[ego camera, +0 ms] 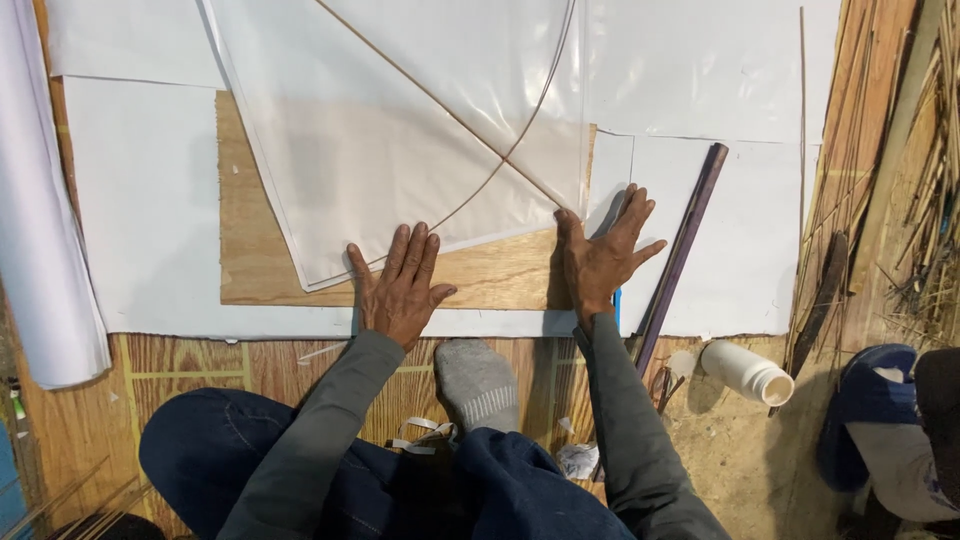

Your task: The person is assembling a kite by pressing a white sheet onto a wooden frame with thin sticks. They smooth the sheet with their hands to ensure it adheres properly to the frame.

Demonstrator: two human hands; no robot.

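Observation:
A translucent white paper kite sheet (400,130) with two thin bamboo sticks (470,130) crossing on it lies over a wooden board (250,270). My left hand (400,285) rests flat, fingers spread, on the sheet's lower folded edge. My right hand (600,255) presses flat on the sheet's right corner and the board, fingers spread. Neither hand holds anything.
White paper sheets (150,220) cover the floor under the board. A dark long rod (680,255) lies right of my right hand. A white plastic bottle (745,372) lies on its side. Bamboo strips (860,150) are piled at right, a paper roll (40,250) at left.

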